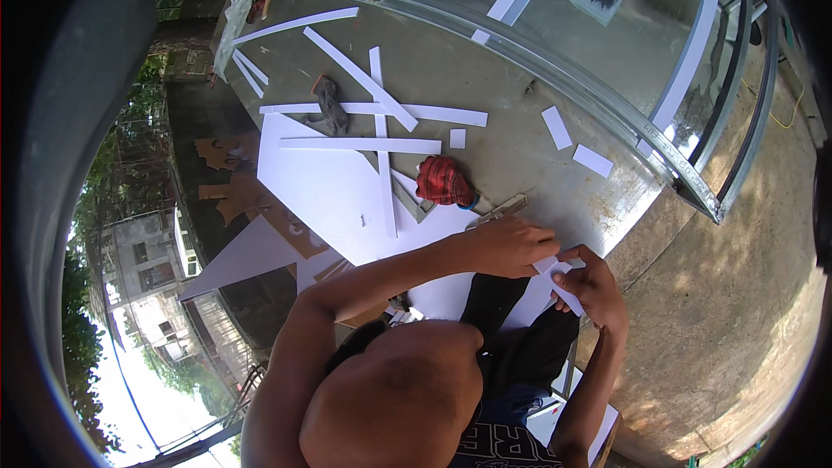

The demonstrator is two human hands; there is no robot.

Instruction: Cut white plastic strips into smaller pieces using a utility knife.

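Above my lap, my left hand [513,245] is closed, its fingertips pinching the upper end of a short white strip [568,295]. My right hand [598,286] grips the same strip between thumb and fingers. Left of my hands a large white sheet [303,178] lies on a grey work surface [511,134]. Just beyond my left hand is a long, narrow tool [498,211], partly hidden by it. Next to that lies a bundled red-and-black checked cloth [444,182]. A grey metal square [407,201] rests on the sheet, partly covered by a white strip [381,182].
Several white strips [360,146] cross one another on the sheet, with a dark grey cloth-like bundle [328,106] among them. Small white pieces [557,127] lie farther right. A metal frame [555,56] runs across the far side. Concrete floor [719,312] extends at right.
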